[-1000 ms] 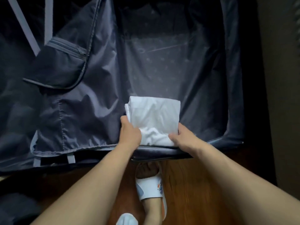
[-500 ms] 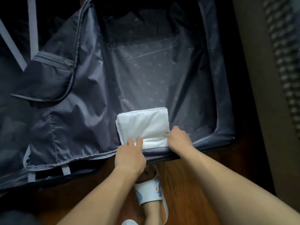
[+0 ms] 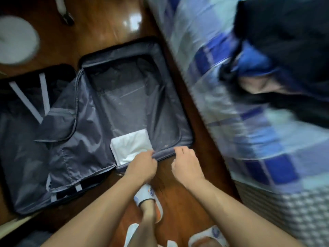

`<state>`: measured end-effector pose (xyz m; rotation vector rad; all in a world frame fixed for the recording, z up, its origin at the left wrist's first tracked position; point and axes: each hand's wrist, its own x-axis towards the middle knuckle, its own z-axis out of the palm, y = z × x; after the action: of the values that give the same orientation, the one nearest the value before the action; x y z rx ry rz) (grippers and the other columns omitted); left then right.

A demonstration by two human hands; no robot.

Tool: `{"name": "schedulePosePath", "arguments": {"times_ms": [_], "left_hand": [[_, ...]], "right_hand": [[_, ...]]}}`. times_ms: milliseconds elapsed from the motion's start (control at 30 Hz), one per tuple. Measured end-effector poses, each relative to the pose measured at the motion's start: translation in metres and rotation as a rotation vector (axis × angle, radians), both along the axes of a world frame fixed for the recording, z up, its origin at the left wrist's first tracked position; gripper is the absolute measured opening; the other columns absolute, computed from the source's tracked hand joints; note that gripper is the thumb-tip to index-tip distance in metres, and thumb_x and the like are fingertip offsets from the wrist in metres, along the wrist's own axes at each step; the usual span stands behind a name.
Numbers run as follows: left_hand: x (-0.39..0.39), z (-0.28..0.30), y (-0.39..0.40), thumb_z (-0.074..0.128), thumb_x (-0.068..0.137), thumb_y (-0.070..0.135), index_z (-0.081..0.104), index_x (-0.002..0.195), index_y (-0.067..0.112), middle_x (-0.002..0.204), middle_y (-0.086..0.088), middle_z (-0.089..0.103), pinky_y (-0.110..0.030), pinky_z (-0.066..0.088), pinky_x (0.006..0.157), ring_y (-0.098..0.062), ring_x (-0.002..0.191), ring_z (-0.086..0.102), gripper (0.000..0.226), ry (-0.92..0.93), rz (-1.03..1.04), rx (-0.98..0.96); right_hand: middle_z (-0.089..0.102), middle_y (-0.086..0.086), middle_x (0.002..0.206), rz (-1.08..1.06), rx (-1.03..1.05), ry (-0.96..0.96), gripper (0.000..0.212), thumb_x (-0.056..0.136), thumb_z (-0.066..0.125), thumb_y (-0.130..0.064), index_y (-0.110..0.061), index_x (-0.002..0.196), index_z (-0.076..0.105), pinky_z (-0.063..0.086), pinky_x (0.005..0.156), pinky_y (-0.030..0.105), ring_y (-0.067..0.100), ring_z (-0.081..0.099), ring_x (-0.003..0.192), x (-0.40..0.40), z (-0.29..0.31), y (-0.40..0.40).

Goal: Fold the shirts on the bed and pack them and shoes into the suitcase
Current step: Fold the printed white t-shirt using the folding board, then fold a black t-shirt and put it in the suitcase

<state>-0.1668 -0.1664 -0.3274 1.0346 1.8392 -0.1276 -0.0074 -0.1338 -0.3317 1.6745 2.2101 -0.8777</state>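
White slippers (image 3: 147,198): on my feet, nearest me, on the dark wooden floor (image 3: 179,191).
Left hand (image 3: 141,166): fingers curled over the near rim of the suitcase (image 3: 165,152), knuckles just beside the shirt; I cannot tell whether it pinches the cloth or only the rim.
Right hand (image 3: 187,164): loosely curled just near of the rim, holding nothing.
Folded shirt (image 3: 130,148): white, lying flat in the near corner of the right half of the case, against the near wall.
Left half: grey lining flap (image 3: 58,129) thrown over it, straps beyond.
Bed (image 3: 249,122): right of the case, checked blue sheet, with dark clothes (image 3: 288,47) heaped at the far end, blurred.
Risk: if I drag my left hand away carelessly, I judge it could catch the shirt's edge and undo the fold.
Risk: the flap may slump over the shirt.
Left to do: more shirts and shoes.
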Motion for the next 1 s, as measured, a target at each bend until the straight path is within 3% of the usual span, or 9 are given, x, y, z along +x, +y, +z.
{"name": "schedulePosePath", "arguments": {"times_ms": [133,200,300,433,600,733,833,933,1000], "left_hand": [[0.066,0.140,0.030,0.047,0.101,0.022,0.063,0.132,0.023,0.135,0.000,0.065,-0.032,0.044,0.104,-0.022,0.124,0.058,0.035,-0.089,0.023,0.151],[0.105,0.207,0.043,0.053,0.099,0.021,0.068,0.124,0.024,0.122,0.004,0.071,-0.031,0.048,0.099,-0.017,0.114,0.064,0.029,-0.144,0.094,0.270],[0.160,0.297,0.048,0.057,0.099,0.013,0.072,0.107,0.023,0.094,0.002,0.076,-0.028,0.055,0.079,-0.014,0.086,0.069,0.019,-0.401,0.347,0.366],[0.208,0.357,0.042,0.061,0.097,0.013,0.074,0.098,0.026,0.088,-0.001,0.077,-0.040,0.056,0.083,-0.021,0.084,0.072,0.018,-0.493,0.395,0.396],[0.229,0.358,0.120,0.065,0.093,0.019,0.069,0.089,0.032,0.079,0.009,0.070,-0.031,0.047,0.074,-0.008,0.076,0.063,0.014,-0.242,0.076,0.455],[0.246,0.313,0.210,0.056,0.097,0.027,0.067,0.112,0.022,0.105,0.000,0.067,-0.037,0.051,0.085,-0.023,0.100,0.063,0.020,-0.018,-0.288,0.451],[0.257,0.266,0.256,0.054,0.098,0.035,0.057,0.135,0.023,0.134,-0.011,0.051,-0.043,0.044,0.103,-0.034,0.125,0.045,0.039,0.078,-0.570,0.297],[0.271,0.240,0.282,0.053,0.099,0.043,0.045,0.149,0.037,0.152,-0.013,0.034,-0.045,0.035,0.113,-0.038,0.139,0.031,0.051,0.044,-0.616,0.116],[0.281,0.235,0.287,0.051,0.103,0.039,0.042,0.152,0.030,0.153,-0.011,0.037,-0.046,0.036,0.113,-0.035,0.140,0.036,0.051,-0.054,-0.468,0.127]], "right_hand": [[0.057,0.014,0.127,-0.192,0.070,0.157,0.039,0.092,0.052,-0.011,-0.009,0.130,0.058,0.038,0.104,0.041,0.034,0.050,0.120,0.074,0.155,0.044],[0.058,0.017,0.128,-0.293,0.082,0.179,0.037,0.092,0.052,-0.009,-0.008,0.127,0.061,0.038,0.104,0.040,0.036,0.051,0.122,0.123,0.219,0.060],[0.062,0.012,0.130,-0.482,0.047,0.198,0.035,0.094,0.049,-0.009,-0.012,0.125,0.063,0.041,0.102,0.036,0.031,0.054,0.123,0.199,0.300,0.070],[0.071,0.003,0.110,-0.712,-0.017,0.306,0.020,0.093,0.052,-0.014,-0.022,0.102,0.068,0.050,0.089,0.036,0.027,0.063,0.106,0.274,0.369,0.071],[0.070,0.007,0.095,-1.013,-0.136,0.541,0.021,0.096,0.049,-0.009,-0.019,0.089,0.066,0.053,0.073,0.037,0.020,0.065,0.080,0.300,0.391,0.098],[0.072,0.007,0.094,-1.192,-0.190,0.597,0.023,0.098,0.047,-0.007,-0.015,0.095,0.068,0.052,0.071,0.034,0.016,0.064,0.075,0.300,0.392,0.125],[0.071,0.007,0.095,-1.298,-0.233,0.577,0.022,0.098,0.047,-0.006,-0.012,0.098,0.068,0.053,0.072,0.030,0.014,0.063,0.074,0.302,0.394,0.135],[0.071,0.007,0.094,-1.372,-0.259,0.559,0.022,0.099,0.047,-0.007,-0.012,0.097,0.068,0.053,0.069,0.025,0.013,0.064,0.074,0.309,0.397,0.138],[0.071,0.007,0.092,-1.429,-0.256,0.539,0.022,0.100,0.046,-0.007,-0.013,0.095,0.067,0.053,0.072,0.028,0.015,0.064,0.074,0.314,0.401,0.139]]}}
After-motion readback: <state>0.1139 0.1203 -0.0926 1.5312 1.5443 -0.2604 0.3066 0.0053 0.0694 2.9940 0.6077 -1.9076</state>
